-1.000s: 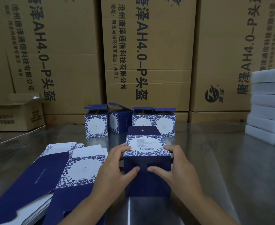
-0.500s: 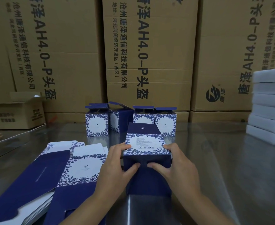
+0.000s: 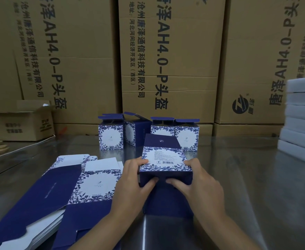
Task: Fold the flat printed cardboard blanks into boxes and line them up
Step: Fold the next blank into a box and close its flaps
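Right now I have the box (image 3: 166, 163) standing on the steel counter (image 3: 256, 177), about midway along it and nearer its front edge than its back, so the counter takes the push while I press. My left hand (image 3: 131, 184) and right hand (image 3: 202, 184) are each curled round one side of it. The fingers wrap the side walls and both thumbs bear on the upper part of the navy face toward me. I judge this is to seat an end flap, with the side grip keeping the walls square. The upward face is white with small print and a barcode inside a blue leaf border. A plain navy panel (image 3: 161, 141) juts out beyond its far edge, a flap not yet tucked, I think. Toward the front left corner the flat blanks (image 3: 58, 192) lie fanned in a loose pile, within easy reach of my left hand. Along the back edge four folded boxes (image 3: 111, 138) stand in a row with their top flaps open, one turned askew. I take it this one goes beside them. White foam slabs (image 3: 301, 123) are stacked at the right edge.
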The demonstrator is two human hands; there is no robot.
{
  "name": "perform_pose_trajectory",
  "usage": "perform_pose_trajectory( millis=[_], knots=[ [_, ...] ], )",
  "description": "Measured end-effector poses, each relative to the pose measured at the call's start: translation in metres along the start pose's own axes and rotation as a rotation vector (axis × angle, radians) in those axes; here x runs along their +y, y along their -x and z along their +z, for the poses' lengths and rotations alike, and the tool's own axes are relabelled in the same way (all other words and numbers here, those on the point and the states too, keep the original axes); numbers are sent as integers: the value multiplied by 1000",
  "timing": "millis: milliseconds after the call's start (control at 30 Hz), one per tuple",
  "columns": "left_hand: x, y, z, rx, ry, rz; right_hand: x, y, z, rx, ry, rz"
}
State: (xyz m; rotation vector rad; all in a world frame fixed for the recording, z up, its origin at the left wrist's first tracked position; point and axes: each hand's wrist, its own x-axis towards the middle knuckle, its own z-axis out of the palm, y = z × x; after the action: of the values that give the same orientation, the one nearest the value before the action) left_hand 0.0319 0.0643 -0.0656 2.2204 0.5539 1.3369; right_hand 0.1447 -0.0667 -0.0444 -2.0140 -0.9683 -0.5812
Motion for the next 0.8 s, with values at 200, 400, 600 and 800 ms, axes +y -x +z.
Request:
perform_pose_trajectory(
  millis=[200,400,600,800],
  knots=[
    [2,-1,0,5,-3,30,1,-3,1,66,34,-54],
    [-2,0,-1,-61,4,33,5,-1,-2,27,7,-47],
    [-6,-2,-1,-87,53,27,14,2,-2,-97,-63,-44],
    [-7,-1,0,-24,37,40,18,5,4,-188,-121,-87]
  ],
)
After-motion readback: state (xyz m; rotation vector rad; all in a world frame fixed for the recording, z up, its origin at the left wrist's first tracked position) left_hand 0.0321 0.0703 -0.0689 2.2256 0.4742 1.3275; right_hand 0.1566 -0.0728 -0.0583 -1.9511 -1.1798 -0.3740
